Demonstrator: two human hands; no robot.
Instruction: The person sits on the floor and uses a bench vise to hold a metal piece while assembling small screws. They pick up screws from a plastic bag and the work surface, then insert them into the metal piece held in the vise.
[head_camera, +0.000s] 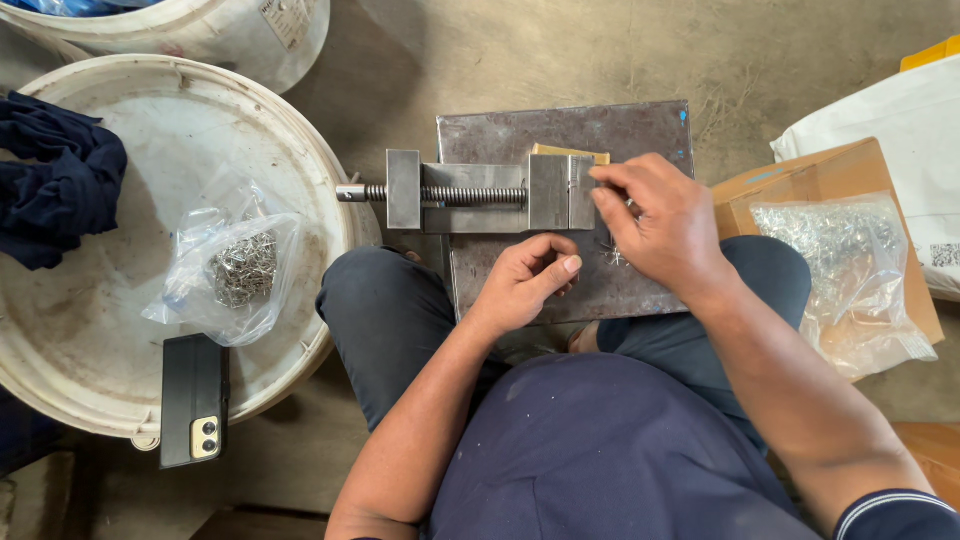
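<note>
A small steel vise (480, 190) lies on a grey metal plate (560, 130) across my knees. My right hand (660, 225) rests at the vise's right jaw, with fingertips pinched together at the jaw gap; whatever they hold is too small to see. A few small metal pieces (612, 255) lie on the plate just under that hand. My left hand (530, 275) sits loosely curled on the plate below the vise, thumb out, with nothing visible in it.
An upturned white bucket lid (90, 330) at left carries a clear bag of small metal parts (235, 265), a dark cloth (55, 180) and a black phone (192, 400). A cardboard box (800, 175) at right holds another bag of parts (840, 270). A white bucket (230, 30) stands behind.
</note>
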